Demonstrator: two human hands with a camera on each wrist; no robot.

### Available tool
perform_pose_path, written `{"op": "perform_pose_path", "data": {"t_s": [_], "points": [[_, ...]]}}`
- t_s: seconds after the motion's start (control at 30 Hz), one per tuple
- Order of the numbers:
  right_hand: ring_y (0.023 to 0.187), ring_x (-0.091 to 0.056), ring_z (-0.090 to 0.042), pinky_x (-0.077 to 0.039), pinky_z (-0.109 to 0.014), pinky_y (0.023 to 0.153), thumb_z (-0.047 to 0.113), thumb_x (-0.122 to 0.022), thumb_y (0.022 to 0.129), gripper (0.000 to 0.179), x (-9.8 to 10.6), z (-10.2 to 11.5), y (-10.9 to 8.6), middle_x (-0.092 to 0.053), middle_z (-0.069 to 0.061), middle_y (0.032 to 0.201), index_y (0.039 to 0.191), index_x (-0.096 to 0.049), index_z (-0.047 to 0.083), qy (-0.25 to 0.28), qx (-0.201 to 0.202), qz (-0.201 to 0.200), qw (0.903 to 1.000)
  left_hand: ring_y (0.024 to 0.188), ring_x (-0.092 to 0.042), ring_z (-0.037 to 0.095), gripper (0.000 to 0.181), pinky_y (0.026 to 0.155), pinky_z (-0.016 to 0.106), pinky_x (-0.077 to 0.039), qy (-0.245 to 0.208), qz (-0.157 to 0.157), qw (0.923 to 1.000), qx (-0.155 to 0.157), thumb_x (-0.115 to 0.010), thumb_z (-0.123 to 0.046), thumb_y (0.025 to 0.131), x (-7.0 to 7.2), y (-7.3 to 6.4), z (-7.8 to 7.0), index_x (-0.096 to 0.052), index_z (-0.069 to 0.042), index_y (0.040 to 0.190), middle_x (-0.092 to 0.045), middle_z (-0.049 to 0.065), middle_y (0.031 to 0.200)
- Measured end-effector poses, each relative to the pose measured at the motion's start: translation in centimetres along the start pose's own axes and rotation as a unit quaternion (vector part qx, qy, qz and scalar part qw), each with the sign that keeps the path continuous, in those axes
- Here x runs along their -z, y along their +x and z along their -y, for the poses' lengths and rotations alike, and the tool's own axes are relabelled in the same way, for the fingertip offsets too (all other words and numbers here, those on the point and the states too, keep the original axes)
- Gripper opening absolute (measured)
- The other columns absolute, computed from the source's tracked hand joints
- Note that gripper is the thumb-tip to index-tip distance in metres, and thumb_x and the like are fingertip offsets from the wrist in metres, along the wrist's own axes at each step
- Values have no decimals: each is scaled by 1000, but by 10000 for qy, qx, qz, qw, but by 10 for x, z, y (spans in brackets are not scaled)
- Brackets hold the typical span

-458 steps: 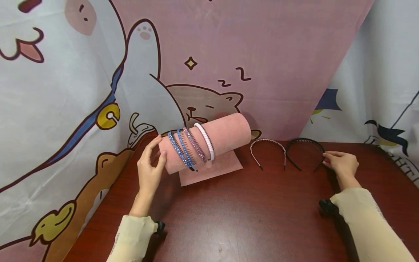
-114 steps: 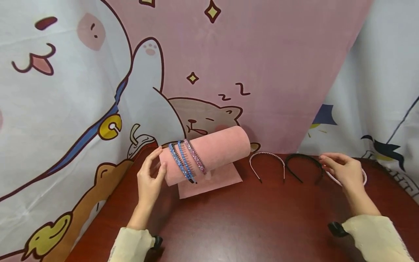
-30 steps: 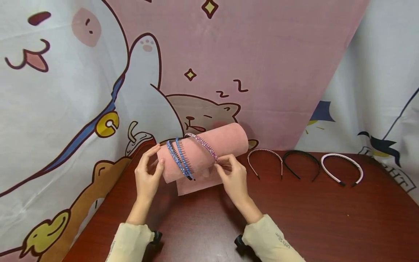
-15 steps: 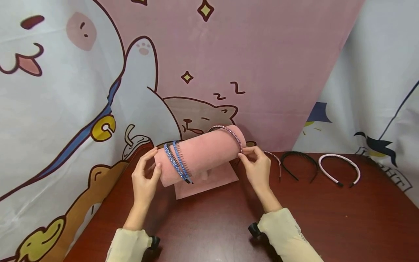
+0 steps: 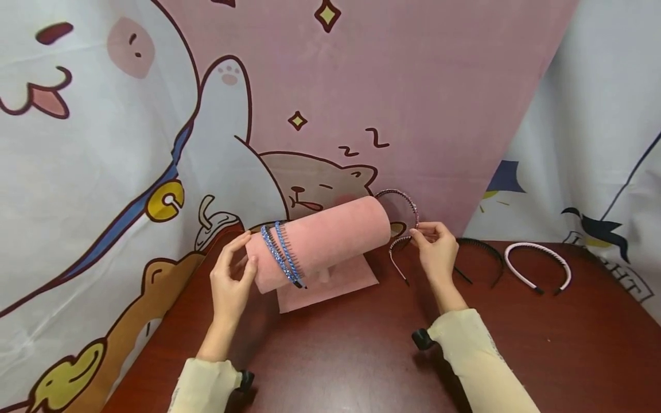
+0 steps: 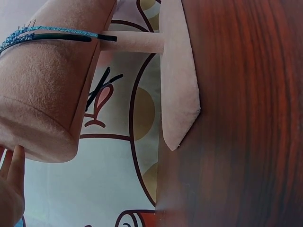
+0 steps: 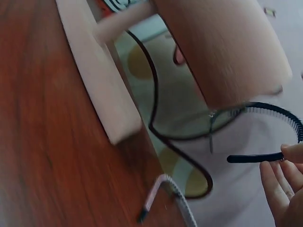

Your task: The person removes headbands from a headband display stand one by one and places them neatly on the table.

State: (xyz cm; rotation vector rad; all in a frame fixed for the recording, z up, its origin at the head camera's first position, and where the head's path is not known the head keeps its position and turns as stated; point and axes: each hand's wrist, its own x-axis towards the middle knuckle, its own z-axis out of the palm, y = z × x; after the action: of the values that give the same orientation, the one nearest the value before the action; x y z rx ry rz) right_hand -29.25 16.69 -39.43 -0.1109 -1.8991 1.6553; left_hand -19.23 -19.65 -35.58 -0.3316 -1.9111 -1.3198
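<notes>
Behind a reddish-brown table [image 5: 361, 355] hangs a printed cloth [image 5: 428, 103], on which we see cartoon animals and small stars. Upon the table stands a pink roll [image 5: 333, 238], borne by a short post above its flat base [image 5: 335, 292]. Our left hand [image 5: 230, 281] grips the left end of this roll between thumb and fingers. Near these fingers, two blue headbands sit around the roll: one glittery [image 5: 279, 256] and, just beside it, one braided [image 5: 287, 252].

With our right hand [image 5: 438, 249] we pinch a glittery pink headband [image 5: 415, 207] near one of its ends, and it is raised above the table, just beyond the right end of the roll. As the right wrist view is somewhat blurred, we cannot tell surely whether its far end touches the roll.

Below this hand lies a thin pale headband [image 5: 397, 267], partly covered by the hand. Farther to the right lie a black headband [image 5: 501, 264], also partly hidden, and a thicker white headband [image 5: 537, 245].
</notes>
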Motion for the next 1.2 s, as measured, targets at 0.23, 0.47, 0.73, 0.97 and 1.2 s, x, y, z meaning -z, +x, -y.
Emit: {"op": "perform_pose_path", "data": {"t_s": [0.23,0.47,0.73,0.97,1.2], "points": [[58,-66,5,-57,-14,59,-1,-72,87,25,33,-15,17,-64,18,65,108,-65,-13,356,-901,51,9953,123,-60,9,37,94,13,-52,24,-61,10000,-47,-65,5,88,0,0,1,-62,7,125,-63,23,132],[55,-66,4,-57,-16,56,2,-73,87,10,85,-21,17,-66,23,62,90,-70,12,-142,-1313,458,9902,123,-59,6,37,93,12,-52,-59,-48,10000,38,-64,5,88,3,-5,2,-62,9,125,-62,26,132],[60,-69,2,-59,-18,59,8,-70,91,16,154,-29,14,-70,22,67,87,-72,23,-498,-1393,1255,9810,122,-59,5,38,92,10,-51,-64,-83,9999,53,-65,6,87,5,-3,1,-63,8,125,-62,26,131],[61,-71,-2,-59,-21,59,4,-67,92,33,218,-32,13,-73,15,68,77,-72,32,-376,-1578,1483,9756,122,-59,5,37,92,11,-52,-87,-50,9999,0,-65,7,87,3,-2,0,-62,9,124,-62,26,131],[64,-69,1,-61,-23,63,2,-56,97,26,275,-55,7,-69,19,70,82,-68,18,-1310,-2032,1493,9588,123,-58,5,39,93,15,-53,-32,-33,10000,78,-66,6,88,2,-2,11,-64,4,126,-63,19,133]]}}
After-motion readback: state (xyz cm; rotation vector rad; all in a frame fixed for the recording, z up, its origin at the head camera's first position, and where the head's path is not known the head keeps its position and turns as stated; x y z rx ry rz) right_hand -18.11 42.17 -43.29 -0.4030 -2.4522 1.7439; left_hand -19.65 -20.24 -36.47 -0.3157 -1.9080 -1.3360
